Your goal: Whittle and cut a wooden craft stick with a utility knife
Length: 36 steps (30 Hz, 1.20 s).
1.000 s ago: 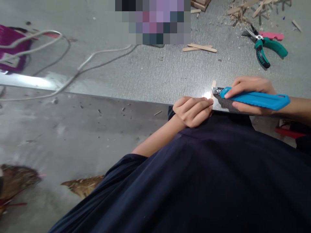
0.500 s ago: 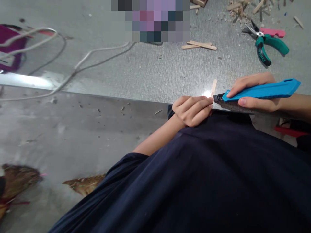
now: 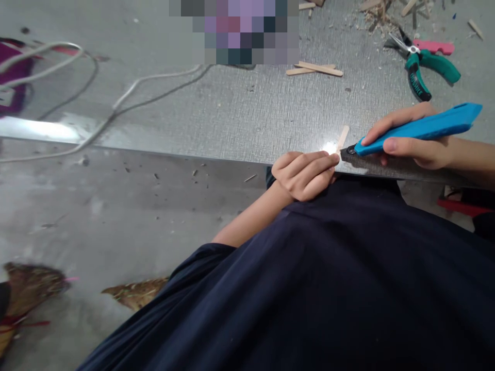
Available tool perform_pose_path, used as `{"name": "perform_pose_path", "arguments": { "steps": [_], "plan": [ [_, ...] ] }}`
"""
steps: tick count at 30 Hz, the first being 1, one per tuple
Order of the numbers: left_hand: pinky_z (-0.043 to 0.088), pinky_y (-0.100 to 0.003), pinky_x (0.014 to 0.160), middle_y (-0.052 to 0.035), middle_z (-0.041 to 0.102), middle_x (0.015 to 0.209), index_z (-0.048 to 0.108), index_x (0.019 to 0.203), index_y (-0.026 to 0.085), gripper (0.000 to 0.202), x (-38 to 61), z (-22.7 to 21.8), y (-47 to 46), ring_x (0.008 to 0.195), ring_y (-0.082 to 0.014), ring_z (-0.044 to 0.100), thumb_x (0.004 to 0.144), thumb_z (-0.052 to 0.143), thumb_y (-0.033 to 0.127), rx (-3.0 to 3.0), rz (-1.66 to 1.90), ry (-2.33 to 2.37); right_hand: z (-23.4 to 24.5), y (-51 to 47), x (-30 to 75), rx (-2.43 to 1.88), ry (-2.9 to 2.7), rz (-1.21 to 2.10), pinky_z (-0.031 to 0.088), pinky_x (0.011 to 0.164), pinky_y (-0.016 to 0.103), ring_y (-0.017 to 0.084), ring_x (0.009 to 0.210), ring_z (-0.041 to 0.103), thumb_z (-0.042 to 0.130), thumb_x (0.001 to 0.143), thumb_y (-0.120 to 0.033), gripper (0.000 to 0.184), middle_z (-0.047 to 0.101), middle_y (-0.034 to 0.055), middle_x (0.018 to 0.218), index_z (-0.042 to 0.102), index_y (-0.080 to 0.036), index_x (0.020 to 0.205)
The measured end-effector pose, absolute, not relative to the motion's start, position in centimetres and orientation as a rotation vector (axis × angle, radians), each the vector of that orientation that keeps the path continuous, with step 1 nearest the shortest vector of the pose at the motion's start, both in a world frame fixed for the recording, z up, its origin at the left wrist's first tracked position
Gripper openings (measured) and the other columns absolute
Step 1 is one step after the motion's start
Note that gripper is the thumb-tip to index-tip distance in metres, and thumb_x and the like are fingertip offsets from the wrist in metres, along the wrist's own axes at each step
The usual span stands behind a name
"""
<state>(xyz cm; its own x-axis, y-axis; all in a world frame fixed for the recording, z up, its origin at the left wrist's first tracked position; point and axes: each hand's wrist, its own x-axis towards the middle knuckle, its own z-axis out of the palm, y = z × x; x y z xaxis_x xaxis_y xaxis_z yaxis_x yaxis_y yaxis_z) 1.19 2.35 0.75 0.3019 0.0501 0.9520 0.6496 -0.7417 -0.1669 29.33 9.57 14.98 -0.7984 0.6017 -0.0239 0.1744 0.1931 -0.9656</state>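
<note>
My left hand rests at the table's near edge, its fingers closed on the lower end of a small wooden craft stick. The stick's rounded upper end sticks out past the fingertips, leaning slightly right. From the right, my right hand grips a blue utility knife. Its dark blade meets the stick beside my left fingertips; whether it has cut in, I cannot tell. The knife tilts, with its rear end raised up and to the right. My left fingers hide the lower part of the stick.
Green-handled pliers lie beyond my right hand, by a pink tool. Two crossed craft sticks lie farther back, near wood scraps and shavings. A white cable runs over the table's edge at left.
The knife's rear end has risen and its body has rolled in my right hand. The craft stick's upper end leans a little more to the right. My left hand has barely moved.
</note>
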Motion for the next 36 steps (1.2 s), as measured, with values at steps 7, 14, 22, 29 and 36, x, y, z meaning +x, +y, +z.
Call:
{"name": "perform_pose_path", "arguments": {
  "steps": [7,14,22,29,36],
  "plan": [
    [0.053,-0.026,0.056,0.0084,0.093,0.098,0.065,0.080,0.025,0.039,1.7,2.2,2.4,0.080,-0.0112,0.088,0.113,0.082,0.038,-2.028,-1.512,-0.642,15.1,9.6,28.0,-0.761,-1.858,1.812,0.054,0.049,0.020,0.012,0.059,0.072,0.085,0.105,-0.031,0.013,0.082,-0.0006,0.077,0.091,-0.020,0.109],
    [0.049,-0.030,0.054,0.0070,0.090,0.086,0.067,0.085,0.024,0.034,2.2,3.1,2.0,0.075,-0.0122,0.087,0.115,0.079,0.035,-2.102,-1.586,-0.705,15.2,9.7,28.2,-0.810,-2.005,1.753,0.046,0.042,0.017,0.010,0.055,0.066,0.083,0.109,-0.033,0.017,0.079,-0.0021,0.076,0.090,-0.020,0.116],
    [0.058,-0.031,0.062,0.0058,0.092,0.093,0.071,0.092,0.027,0.024,1.5,2.8,1.6,0.078,-0.0149,0.088,0.112,0.082,0.034,-2.178,-1.476,-0.750,14.4,9.9,28.5,-0.675,-2.152,1.581,0.054,0.059,0.014,0.008,0.065,0.071,0.086,0.106,-0.033,0.027,0.083,-0.0031,0.081,0.089,-0.015,0.126],
    [0.073,-0.029,0.076,0.0018,0.096,0.116,0.078,0.103,0.029,0.010,0.0,2.1,1.5,0.095,-0.0202,0.094,0.109,0.085,0.027,-2.308,-1.464,-0.565,15.6,8.6,29.3,-0.768,-2.184,1.598,0.059,0.068,0.023,0.014,0.076,0.077,0.088,0.107,-0.046,0.031,0.087,0.0013,0.089,0.090,-0.020,0.125],
    [0.061,-0.031,0.059,0.0035,0.095,0.108,0.082,0.111,0.033,0.010,-0.2,0.8,1.5,0.086,-0.0211,0.093,0.106,0.090,0.038,-2.212,-1.424,-0.688,15.7,8.1,29.2,-0.800,-2.128,1.635,0.060,0.062,0.020,0.015,0.073,0.080,0.088,0.108,-0.043,0.028,0.087,0.0031,0.085,0.092,-0.020,0.123]
  ]
}}
